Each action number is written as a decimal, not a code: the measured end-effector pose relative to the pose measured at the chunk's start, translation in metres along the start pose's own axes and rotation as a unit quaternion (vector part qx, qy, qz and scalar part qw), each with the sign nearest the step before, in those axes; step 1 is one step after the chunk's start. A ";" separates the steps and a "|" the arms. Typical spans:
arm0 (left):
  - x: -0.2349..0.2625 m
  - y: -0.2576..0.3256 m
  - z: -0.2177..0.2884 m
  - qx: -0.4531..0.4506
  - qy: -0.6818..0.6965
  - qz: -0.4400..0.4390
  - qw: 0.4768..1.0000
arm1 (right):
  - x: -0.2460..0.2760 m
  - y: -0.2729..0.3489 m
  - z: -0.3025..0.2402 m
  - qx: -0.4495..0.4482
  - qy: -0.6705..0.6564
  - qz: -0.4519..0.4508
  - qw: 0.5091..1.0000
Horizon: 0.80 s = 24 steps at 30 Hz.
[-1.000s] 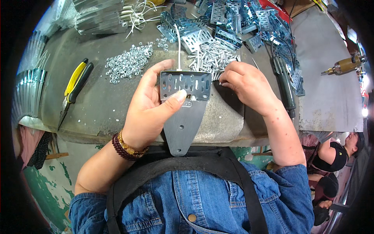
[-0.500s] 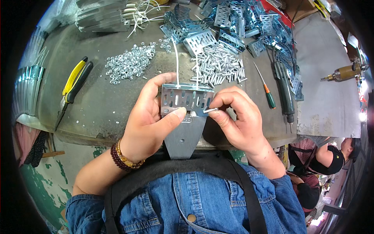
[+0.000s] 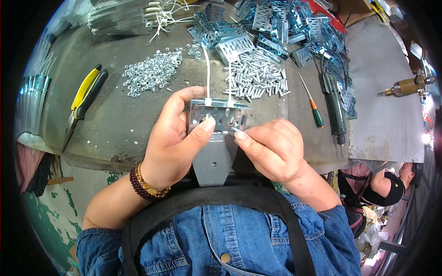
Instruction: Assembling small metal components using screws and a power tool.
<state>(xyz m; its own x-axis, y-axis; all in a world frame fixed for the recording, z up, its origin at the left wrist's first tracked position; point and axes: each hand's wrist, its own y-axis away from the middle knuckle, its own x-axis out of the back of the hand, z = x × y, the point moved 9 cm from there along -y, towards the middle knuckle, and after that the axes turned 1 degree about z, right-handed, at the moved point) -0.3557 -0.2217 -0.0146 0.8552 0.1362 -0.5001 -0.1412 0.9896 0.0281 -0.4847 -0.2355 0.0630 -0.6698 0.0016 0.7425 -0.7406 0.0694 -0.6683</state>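
Now the right hand (image 3: 278, 149) has shifted a small silver fastener (image 3: 235, 129) inward from the right corner of the slotted bracket (image 3: 225, 118) to its lower edge, its grip pinching the piece between thumb and finger. The left hand's (image 3: 175, 124) grip still presses the bracket over the tapered grey plate (image 3: 212, 161); the parts appear to meet, though whether a hole is entered I cannot tell.

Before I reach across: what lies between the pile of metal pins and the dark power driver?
In the head view, an orange-and-green screwdriver lies between them.
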 end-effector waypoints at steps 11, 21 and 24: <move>0.000 -0.002 0.000 -0.008 0.025 0.017 1.000 | 0.003 0.003 0.008 -0.023 0.007 0.038 0.999; 0.004 -0.003 0.000 -0.030 0.001 0.031 0.999 | 0.000 0.006 0.015 -0.042 -0.025 0.070 0.996; 0.004 -0.005 0.002 -0.029 0.000 0.034 0.999 | -0.001 0.003 0.013 -0.052 -0.020 0.048 0.997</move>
<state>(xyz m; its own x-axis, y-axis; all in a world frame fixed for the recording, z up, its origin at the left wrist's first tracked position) -0.3505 -0.2261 -0.0153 0.8430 0.2021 -0.4985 -0.2268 0.9739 0.0114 -0.4874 -0.2487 0.0595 -0.7402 -0.0260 0.6719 -0.6653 0.1736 -0.7262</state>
